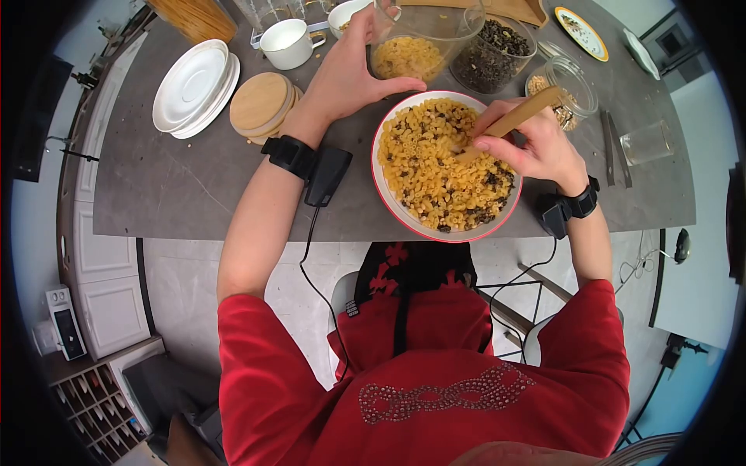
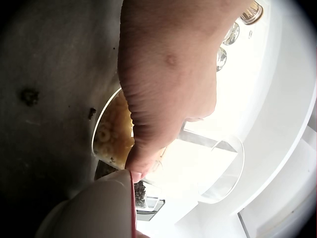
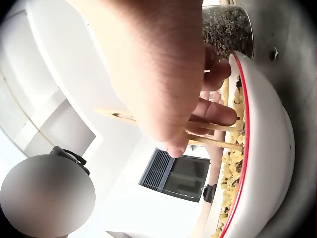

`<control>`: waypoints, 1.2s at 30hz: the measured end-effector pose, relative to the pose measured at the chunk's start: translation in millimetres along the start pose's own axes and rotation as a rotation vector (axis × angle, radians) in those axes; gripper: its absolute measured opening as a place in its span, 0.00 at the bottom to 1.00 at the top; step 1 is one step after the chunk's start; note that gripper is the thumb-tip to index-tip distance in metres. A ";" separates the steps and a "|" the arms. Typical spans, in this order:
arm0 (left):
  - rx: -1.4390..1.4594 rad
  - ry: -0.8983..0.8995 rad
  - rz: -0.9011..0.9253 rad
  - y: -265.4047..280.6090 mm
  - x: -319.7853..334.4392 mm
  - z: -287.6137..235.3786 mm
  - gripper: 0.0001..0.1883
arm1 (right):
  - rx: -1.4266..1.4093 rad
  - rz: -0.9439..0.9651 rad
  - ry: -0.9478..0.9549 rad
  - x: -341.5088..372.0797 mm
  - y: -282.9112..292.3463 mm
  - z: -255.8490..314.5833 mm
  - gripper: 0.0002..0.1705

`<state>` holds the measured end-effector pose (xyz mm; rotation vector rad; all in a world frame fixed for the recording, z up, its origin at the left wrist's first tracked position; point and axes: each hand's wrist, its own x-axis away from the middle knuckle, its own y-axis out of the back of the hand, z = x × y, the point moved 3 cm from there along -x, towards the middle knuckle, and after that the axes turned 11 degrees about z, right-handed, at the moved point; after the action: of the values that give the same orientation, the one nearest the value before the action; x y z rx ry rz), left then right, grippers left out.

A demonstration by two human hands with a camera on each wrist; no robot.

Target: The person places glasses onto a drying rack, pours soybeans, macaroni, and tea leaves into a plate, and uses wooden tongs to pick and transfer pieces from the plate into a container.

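In the head view a white bowl (image 1: 376, 167) with a red rim stands at the table's front edge, full of small yellow pasta (image 1: 435, 171) mixed with dark dried bits. My right hand (image 1: 536, 144) holds wooden tongs (image 1: 524, 111) over it; in the right wrist view their two prongs (image 3: 215, 143) reach down into the pasta. My left hand (image 1: 342, 81) grips the side of a clear glass jar (image 1: 454, 35) with more yellow pasta in its bottom. Its thumb (image 2: 141, 166) lies right at the bowl's rim in the left wrist view. The fingers' far ends are partly hidden.
Behind the bowl stand a glass of dark dried leaves (image 1: 497, 58) and an open jar of pale bits (image 1: 579, 81). Stacked white saucers (image 1: 190, 85), round wooden lids (image 1: 260, 101) and a white cup (image 1: 286, 45) are at left. Dark metal tongs (image 1: 608, 147) and a glass (image 1: 646, 145) lie right.
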<state>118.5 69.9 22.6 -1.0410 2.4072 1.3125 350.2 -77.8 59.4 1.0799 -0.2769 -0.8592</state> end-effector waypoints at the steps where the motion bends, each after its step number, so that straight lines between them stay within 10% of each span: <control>1: -0.001 -0.004 -0.003 0.5 -0.9 -0.3 0.57 | 0.008 -0.038 0.007 -1.2 0.2 0.4 0.12; 36: -0.042 -0.017 -0.060 -2.3 2.1 12.0 0.61 | -0.045 -0.066 -0.047 -1.8 0.3 -2.3 0.10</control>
<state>116.7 77.7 13.2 -1.0998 2.3266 1.3519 350.5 -74.9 59.0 1.0330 -0.2609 -0.9469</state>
